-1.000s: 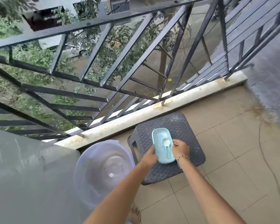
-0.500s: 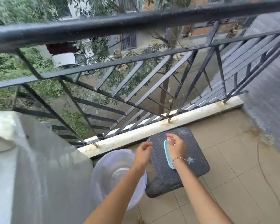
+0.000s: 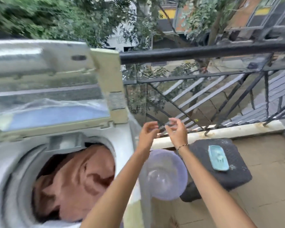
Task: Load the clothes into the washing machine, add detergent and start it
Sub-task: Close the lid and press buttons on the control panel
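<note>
A top-loading washing machine [image 3: 10,162] fills the left, its lid [image 3: 44,89] raised. Brownish-pink clothes [image 3: 76,181] lie in the drum. A light-blue detergent box [image 3: 218,157] with its lid on lies on a dark woven stool [image 3: 237,176] at the right. My left hand [image 3: 148,130] and my right hand [image 3: 176,129] are raised side by side in the air beside the machine's right edge, fingers loosely curled. Neither hand holds anything that I can make out; the picture is blurred.
A translucent purple basin [image 3: 164,175] stands on the floor between the machine and the stool. A black metal railing [image 3: 204,51] bounds the balcony behind, above a white curb [image 3: 237,130]. Tiled floor [image 3: 262,203] spreads to the right.
The view has swung left from the stool to the washing machine. Both hands left the detergent box, which now lies closed on the stool, and rose into the air.
</note>
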The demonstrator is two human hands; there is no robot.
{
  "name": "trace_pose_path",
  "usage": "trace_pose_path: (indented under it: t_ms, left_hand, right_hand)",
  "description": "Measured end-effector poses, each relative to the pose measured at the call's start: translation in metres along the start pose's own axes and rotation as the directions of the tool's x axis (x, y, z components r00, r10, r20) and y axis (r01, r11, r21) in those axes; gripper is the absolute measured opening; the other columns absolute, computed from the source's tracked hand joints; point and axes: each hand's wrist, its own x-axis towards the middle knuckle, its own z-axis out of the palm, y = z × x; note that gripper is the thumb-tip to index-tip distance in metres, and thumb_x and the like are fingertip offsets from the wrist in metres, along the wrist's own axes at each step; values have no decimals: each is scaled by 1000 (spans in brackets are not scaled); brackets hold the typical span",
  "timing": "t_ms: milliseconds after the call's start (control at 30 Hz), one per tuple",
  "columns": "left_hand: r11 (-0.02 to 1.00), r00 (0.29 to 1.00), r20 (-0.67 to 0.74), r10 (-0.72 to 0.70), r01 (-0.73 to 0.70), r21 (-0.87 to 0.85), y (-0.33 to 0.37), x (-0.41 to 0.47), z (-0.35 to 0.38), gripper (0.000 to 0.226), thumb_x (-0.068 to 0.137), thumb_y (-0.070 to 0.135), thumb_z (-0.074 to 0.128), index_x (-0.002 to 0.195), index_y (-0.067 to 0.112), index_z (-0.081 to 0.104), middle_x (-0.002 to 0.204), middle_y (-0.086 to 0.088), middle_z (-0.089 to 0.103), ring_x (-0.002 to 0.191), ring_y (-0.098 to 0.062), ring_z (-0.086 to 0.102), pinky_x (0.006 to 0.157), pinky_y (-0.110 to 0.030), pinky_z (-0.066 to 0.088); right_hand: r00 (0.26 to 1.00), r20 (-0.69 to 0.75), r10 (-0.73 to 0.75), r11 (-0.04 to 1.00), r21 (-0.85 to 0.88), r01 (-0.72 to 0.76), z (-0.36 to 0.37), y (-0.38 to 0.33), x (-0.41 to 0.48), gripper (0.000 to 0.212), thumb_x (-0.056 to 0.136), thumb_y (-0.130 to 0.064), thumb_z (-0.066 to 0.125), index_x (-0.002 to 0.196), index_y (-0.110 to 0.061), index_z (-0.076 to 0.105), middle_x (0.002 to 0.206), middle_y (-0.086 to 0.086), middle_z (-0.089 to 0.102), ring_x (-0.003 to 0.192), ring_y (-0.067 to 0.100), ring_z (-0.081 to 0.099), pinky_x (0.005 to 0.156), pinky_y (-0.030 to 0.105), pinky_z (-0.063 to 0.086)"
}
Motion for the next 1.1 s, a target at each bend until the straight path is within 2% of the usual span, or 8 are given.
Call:
trace_pose_path:
  t_ms: [133,267,433,533,667,800,967,1100]
  left_hand:
    - [999,997,-70,43,-43,-3,29,-19,-79,23,87,-4,54,95,17,62,91,-1,63,84,-15,58,73,-19,46]
    - [992,987,-123,104,-93,90,47,-38,-156,17,90,-2,55,100,11,60,91,0,62,82,-14,56,73,-23,44]
    - [947,941,-258,218,-140,290,57,-68,-242,16,91,4,54,104,5,64,94,-1,63,83,-14,59,71,-15,45]
    - [819,869,-323,375,-147,555,60,-83,-293,22,88,6,52,106,14,63,102,2,60,97,-15,56,83,-19,41]
    - [541,799,-298,523,-42,840,55,-92,-348,34,86,10,56,120,15,55,119,-4,53,114,-23,45,95,-35,40]
    - [308,834,-250,492,101,946,42,-92,-383,42,83,21,64,122,11,54,126,-9,52,115,-31,50,90,-41,45]
    - [429,917,-298,267,163,888,21,-79,-400,35,91,31,56,121,16,52,120,-4,61,112,-27,57,82,-37,47]
    - [494,920,-260,293,88,865,20,-65,-398,26,91,32,59,111,16,62,113,-1,68,107,-24,61,81,-33,45]
  right_hand:
    - [995,46,-87,996,26,86,52,-60,-35,20,85,-5,63,105,-7,62,94,7,63,74,14,58,63,3,43]
    - [984,122,-129,991,-13,132,106,-105,-68,17,84,-6,60,92,-20,65,84,5,68,68,14,58,70,28,51]
    - [964,206,-165,985,-12,171,166,-141,-110,16,85,-5,57,95,-12,67,89,3,66,65,4,55,64,12,44]
    - [957,219,-190,977,-51,205,192,-154,-129,21,82,-5,59,101,-13,66,97,2,61,78,15,59,79,22,49]
    - [913,277,-300,886,-274,374,214,-155,-144,33,82,-12,61,115,-11,59,112,5,54,108,22,51,98,28,40]
    - [913,348,-215,825,-435,360,231,-144,-147,42,82,-22,64,122,-14,54,124,6,49,115,26,48,98,36,44]
    - [919,374,-120,798,-514,314,247,-135,-149,49,82,-21,66,127,-13,48,126,6,48,116,26,50,96,35,45]
    - [932,354,-76,841,-479,250,258,-127,-147,40,80,-18,67,117,-13,52,117,6,56,105,24,57,87,36,48]
